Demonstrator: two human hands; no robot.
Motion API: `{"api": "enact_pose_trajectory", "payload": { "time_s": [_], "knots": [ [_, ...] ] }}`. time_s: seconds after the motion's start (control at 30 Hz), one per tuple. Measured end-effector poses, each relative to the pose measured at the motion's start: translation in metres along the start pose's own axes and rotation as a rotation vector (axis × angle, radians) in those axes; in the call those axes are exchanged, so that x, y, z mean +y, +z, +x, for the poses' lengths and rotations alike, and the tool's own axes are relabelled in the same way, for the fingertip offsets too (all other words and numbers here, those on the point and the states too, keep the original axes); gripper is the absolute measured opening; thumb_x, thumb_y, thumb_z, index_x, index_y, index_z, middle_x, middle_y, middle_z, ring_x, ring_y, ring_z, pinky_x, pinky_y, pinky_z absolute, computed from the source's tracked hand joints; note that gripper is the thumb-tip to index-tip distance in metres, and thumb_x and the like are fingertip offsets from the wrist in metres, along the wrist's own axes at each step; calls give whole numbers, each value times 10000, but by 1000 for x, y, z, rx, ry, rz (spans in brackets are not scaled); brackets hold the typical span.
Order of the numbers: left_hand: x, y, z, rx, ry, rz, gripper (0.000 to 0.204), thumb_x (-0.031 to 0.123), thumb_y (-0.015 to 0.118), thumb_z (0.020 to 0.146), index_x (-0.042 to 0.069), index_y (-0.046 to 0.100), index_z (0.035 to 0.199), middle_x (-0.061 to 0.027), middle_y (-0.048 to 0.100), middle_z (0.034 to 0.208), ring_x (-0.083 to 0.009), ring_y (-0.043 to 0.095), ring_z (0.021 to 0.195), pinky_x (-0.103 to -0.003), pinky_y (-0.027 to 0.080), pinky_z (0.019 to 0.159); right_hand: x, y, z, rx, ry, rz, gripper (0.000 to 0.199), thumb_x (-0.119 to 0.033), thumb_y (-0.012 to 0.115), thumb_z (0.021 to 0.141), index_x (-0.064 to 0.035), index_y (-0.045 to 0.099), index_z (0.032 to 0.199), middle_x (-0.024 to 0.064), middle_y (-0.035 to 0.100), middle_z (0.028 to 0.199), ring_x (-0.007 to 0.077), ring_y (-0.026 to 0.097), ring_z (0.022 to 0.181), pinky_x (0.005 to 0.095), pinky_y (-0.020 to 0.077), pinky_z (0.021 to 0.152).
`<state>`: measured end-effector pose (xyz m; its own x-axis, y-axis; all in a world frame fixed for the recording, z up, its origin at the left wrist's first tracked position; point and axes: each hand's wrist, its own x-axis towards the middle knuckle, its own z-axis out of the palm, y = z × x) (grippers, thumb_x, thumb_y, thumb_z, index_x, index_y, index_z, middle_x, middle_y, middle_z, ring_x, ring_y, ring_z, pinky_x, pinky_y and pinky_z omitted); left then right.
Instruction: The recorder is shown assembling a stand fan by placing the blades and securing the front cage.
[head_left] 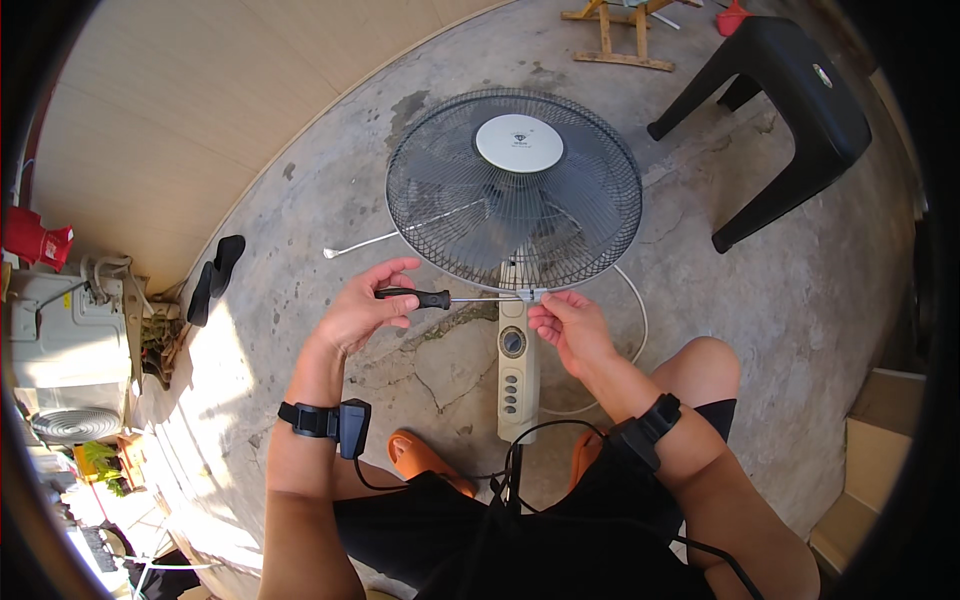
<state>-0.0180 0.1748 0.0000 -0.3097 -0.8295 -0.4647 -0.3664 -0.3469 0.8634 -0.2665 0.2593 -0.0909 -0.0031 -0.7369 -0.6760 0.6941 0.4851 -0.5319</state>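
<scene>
A pedestal fan (519, 340) stands upright in front of me, its round grille (440, 200) tilted upward with a white disc (519, 143) on it. My left hand (368, 305) grips the black handle of a screwdriver (432, 299). Its thin metal shaft runs level to the right and reaches the lower edge of the grille, just above the control panel. There my right hand (570, 325) is closed, thumb and fingertips pinched at the grille rim beside the screwdriver tip. Whether those fingers hold a small clip, a screw or only the rim is hidden.
A black plastic stool (800, 110) stands at the right, near a wooden frame (622, 45). Black shoes (215, 278) lie left by the wall. A white cord (640, 330) curves across the concrete floor. Black cables hang over my lap, by orange slippers (425, 460).
</scene>
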Motion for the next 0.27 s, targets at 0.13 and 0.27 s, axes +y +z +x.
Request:
{"api": "enact_pose_trajectory", "payload": {
  "time_s": [0.13,0.27],
  "knots": [
    [1,-15,4,-88,-387,134,335,228,566,902,43,550,1181,-4,579,817,-57,546,697,-214,398,480,0,-1,1,0,5,-1,98,-126,586,881,-41,541,865,75,629,759,121,596,630,222,481,568],
    [-9,-22,7,-140,-280,182,403,232,609,879,57,525,1233,-22,597,866,-59,558,729,-214,415,480,1,-1,1,-5,0,-2,103,-130,587,881,-40,539,867,77,631,765,123,598,635,220,481,570]
  ]
}}
